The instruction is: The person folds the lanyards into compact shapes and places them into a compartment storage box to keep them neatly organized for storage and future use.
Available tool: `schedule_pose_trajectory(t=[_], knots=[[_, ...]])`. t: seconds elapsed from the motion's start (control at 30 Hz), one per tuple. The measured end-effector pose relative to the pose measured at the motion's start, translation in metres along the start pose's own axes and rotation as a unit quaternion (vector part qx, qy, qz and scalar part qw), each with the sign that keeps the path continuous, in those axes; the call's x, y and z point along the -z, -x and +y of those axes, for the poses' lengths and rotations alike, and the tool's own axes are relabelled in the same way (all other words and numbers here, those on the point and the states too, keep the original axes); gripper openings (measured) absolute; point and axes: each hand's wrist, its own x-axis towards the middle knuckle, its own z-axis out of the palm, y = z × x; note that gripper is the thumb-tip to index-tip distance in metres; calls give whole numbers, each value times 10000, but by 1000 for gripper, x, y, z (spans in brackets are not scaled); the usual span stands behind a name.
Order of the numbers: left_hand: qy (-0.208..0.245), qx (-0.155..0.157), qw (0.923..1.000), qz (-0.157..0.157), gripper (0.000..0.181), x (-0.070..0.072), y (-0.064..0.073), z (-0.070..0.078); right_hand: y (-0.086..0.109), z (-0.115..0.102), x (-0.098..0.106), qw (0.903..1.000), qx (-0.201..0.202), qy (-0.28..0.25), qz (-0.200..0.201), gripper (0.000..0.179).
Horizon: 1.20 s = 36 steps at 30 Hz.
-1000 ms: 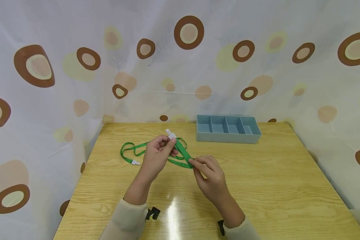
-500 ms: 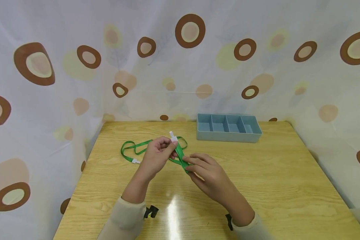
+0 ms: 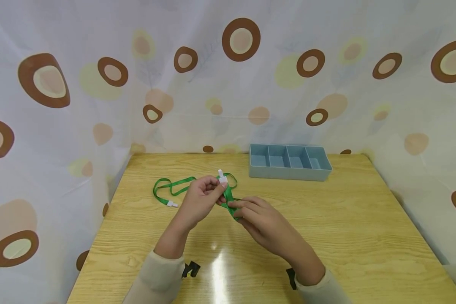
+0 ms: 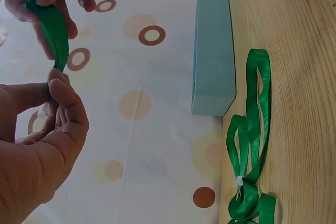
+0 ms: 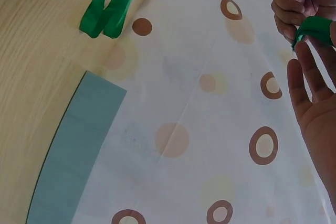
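Note:
My left hand pinches a green lanyard just below its white plastic clip, which points away from me. At the strap's near end, my right hand holds the folded ribbon between thumb and fingers. In the left wrist view the held ribbon spans the short gap between both hands, bowed. The right wrist view shows it bent over, partly hidden behind fingers. Behind and left of the hands, a second green lanyard lies loosely looped on the table, its white clip toward the left.
A blue-grey tray with several compartments stands at the back of the wooden table, right of the hands. A patterned white curtain surrounds the table's back and sides.
My right hand has moved in toward the left and turned further over the ribbon, shortening the stretch between the hands. The left hand and clip have shifted slightly right and nearer.

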Motion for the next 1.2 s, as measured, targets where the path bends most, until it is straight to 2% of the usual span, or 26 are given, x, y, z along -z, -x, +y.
schedule_pose_trajectory(t=[0.13, 0.27, 0.43, 0.5, 0.6, 0.67, 0.83, 1.07, 1.2], knots=[[-76, 30, 9999, -149, 29, -3, 1, 0, 1, 1, -3, 9980, -466, -424, 74, 24], [-164, 11, 9992, -356, 28, -7, 1, -1, 2, 5, -8, 9901, -949, -964, 379, 26], [-237, -86, 9988, -412, 25, -9, 2, 1, 1, 9, -14, 9699, -1479, -1692, 935, 41], [-312, -149, 9985, -415, 25, -10, 2, 2, 0, 9, -15, 9601, -1690, -1986, 1007, 35], [-350, -256, 9981, -444, 24, -10, 1, 2, -2, 9, -17, 9522, -1863, -2226, 949, 21], [-386, -348, 9976, -460, 22, -9, 1, 2, -2, 9, -17, 9505, -1940, -2270, 856, 21], [-392, -558, 9959, -588, 14, -7, 1, 1, -3, 10, -16, 9542, -1991, -2143, 628, 24], [-419, -518, 9953, -699, 11, -3, 1, 1, -17, -7, 1, 9565, -1934, -2134, 468, 20], [-420, -522, 9943, -825, 13, -1, 2, 2, -21, -12, 6, 9531, -2032, -2210, 377, 19]])
